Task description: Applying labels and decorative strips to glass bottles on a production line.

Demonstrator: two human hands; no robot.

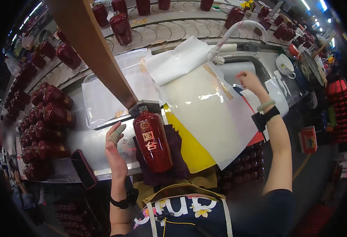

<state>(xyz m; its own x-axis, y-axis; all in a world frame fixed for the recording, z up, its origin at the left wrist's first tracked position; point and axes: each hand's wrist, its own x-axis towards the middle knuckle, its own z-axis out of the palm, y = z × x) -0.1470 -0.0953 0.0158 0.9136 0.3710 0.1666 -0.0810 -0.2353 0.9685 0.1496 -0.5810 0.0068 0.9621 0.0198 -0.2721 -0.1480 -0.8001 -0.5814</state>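
We rest our open left hand (116,147) beside the red bottle (153,141), gripping nothing; our right hand (251,81) reaches forward, fingertips pinching a white sheet (205,106).

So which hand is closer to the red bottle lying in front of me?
Left. The left hand is just beside the red bottle, on its left, open. The right hand reaches far off, up at the white sheets.

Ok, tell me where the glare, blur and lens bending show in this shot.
Head view: glare streaks the glossy white sheet and spots the red bottle beside the left hand; the bench edge and the conveyor curve with the fisheye lens; the frame corners go black; the stacked bottles at the left rim look soft; the right hand is slightly smeared.
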